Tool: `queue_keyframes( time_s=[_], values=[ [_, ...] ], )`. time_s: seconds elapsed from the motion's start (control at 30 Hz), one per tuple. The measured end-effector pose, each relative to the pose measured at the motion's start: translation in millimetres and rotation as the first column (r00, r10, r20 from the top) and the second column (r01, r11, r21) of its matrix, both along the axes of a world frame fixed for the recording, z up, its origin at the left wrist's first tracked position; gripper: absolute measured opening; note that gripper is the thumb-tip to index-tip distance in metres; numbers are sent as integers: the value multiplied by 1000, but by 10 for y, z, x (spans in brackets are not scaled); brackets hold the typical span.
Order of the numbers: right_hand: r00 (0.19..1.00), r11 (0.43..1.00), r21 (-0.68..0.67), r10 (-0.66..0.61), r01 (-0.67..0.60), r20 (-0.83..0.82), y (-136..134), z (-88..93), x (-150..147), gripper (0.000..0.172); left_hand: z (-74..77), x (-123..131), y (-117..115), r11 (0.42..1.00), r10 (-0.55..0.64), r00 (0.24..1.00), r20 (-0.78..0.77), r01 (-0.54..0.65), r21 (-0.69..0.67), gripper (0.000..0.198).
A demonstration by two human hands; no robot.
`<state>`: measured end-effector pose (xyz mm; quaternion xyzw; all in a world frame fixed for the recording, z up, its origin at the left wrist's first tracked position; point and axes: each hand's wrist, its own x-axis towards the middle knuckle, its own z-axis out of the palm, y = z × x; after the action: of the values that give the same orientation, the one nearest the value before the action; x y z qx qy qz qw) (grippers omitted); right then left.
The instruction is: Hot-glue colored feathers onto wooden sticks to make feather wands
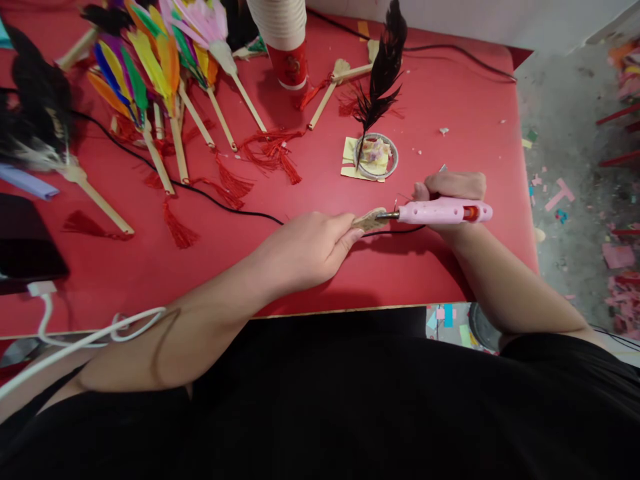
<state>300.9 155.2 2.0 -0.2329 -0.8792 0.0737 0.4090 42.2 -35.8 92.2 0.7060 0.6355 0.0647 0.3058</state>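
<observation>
My right hand (pixel 453 185) is wrapped round a pink glue gun (pixel 435 211) that points left. The gun's metal nozzle meets a small beige fan-shaped piece (pixel 371 220), seemingly wooden. Pinched between thumb and fingers, that piece sticks out of my left hand (pixel 317 245); whatever part lies inside the grip is hidden. Just beyond my hands, a round dish (pixel 396 159) holding pale scraps rests on yellow paper (pixel 349 160). A black feather (pixel 385 63) leans across the dish's left rim.
Multicoloured feather fans (pixel 153 67) with wooden handles and red tassels (pixel 233 180) spread over the back left of the red table (pixel 240 260). Stacked paper cups (pixel 287 50) stand behind. Bare handles (pixel 324 103) lie beside them. A black cable (pixel 225 205) and white cable (pixel 100 333) cross the left side.
</observation>
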Motion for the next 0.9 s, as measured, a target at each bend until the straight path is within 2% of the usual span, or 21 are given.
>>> queue_keyframes(
  time_s=[0.13, 0.33, 0.57, 0.73, 0.9],
  values=[
    [977, 990, 120, 94, -72, -191, -49, 46, -123, 64, 21, 5, 6, 1000, 3, 1000, -17, -3, -13, 48],
    [999, 1000, -10, -23, 23, -25, -11, -16, -34, 73, 33, 7, 9, 1000, -1, 1000, -17, 0, -10, 45],
    [999, 993, -115, 35, -31, 33, 57, -121, 85, 70, 23, 1, 7, 1000, 5, 1000, -10, -5, -13, 45],
    [1000, 996, -91, -1, 3, 16, 70, -165, 58, 74, 32, 3, 3, 1000, -4, 1000, -23, 4, -5, 46],
    [998, 1000, 20, 22, -21, -64, 24, -74, -11, 69, 23, 2, 2, 1000, -11, 999, -37, 11, -2, 44]
  ],
)
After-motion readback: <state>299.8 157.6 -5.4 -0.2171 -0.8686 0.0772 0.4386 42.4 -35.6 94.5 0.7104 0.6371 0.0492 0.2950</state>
